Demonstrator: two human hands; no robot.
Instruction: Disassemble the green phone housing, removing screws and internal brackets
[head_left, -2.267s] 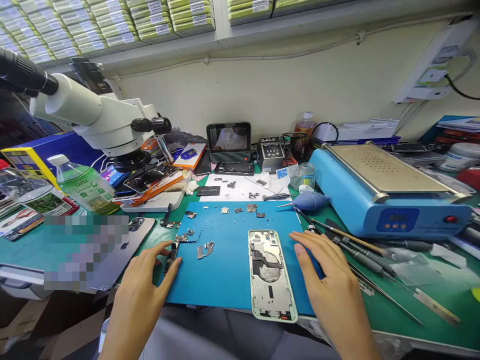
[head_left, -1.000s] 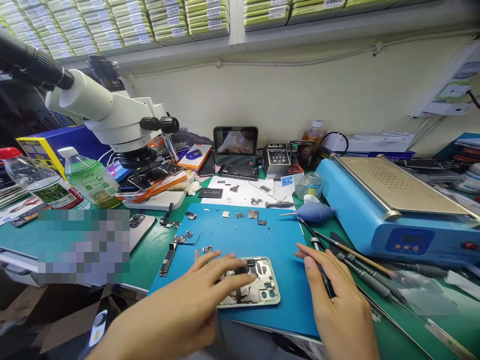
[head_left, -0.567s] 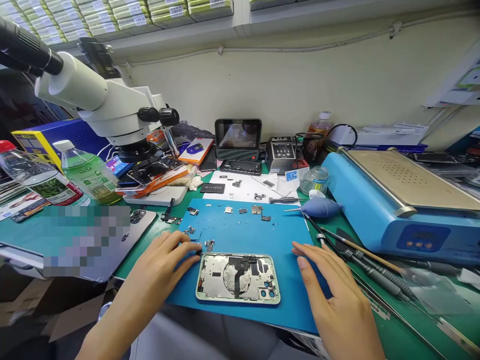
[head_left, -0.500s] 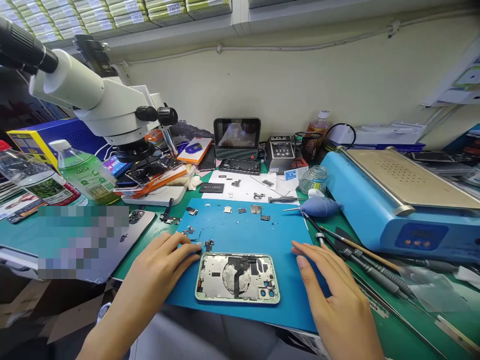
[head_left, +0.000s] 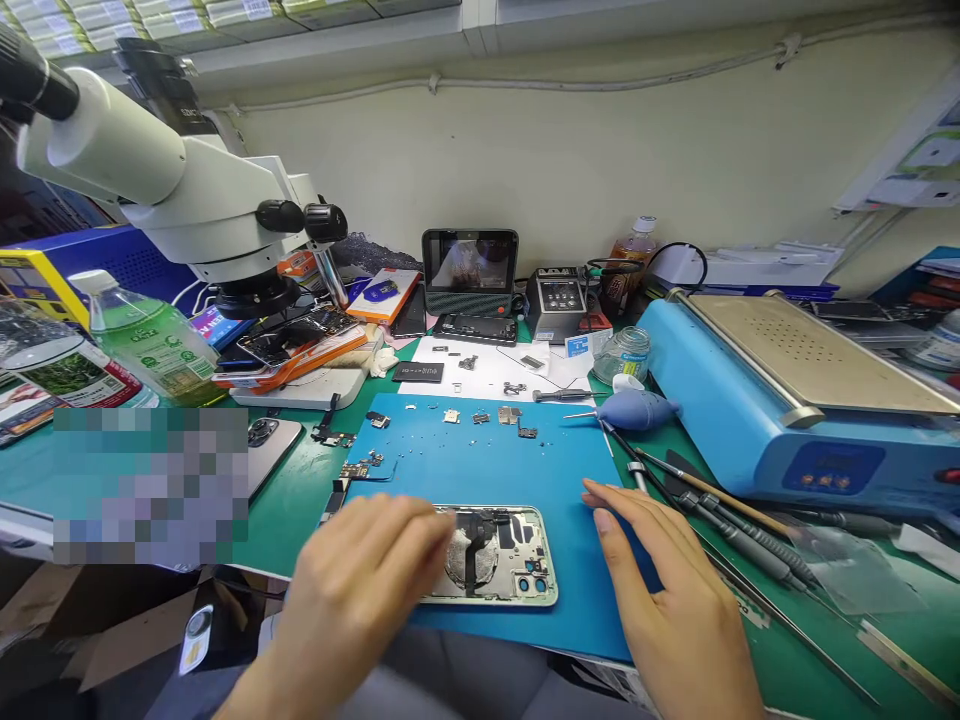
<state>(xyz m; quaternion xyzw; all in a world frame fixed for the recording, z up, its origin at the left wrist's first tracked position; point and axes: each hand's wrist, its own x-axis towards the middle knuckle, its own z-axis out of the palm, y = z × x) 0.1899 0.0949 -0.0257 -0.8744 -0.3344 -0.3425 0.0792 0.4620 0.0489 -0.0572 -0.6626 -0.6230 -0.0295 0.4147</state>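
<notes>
Phone frame (head_left: 501,556) is laid sideways on the mat (head_left: 480,482), its left end hidden by the left hand (head_left: 375,570), whose fingers are curled together; whether anything is gripped cannot be told. To its right, the right hand (head_left: 667,590) is placed, fingers loosely parted, nothing seen between. Small parts (head_left: 451,416) are scattered behind.

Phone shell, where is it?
In the head view, the phone shell lies bottom-centre on the blue mat, between the left hand, partly hiding it, and the right hand.
</notes>
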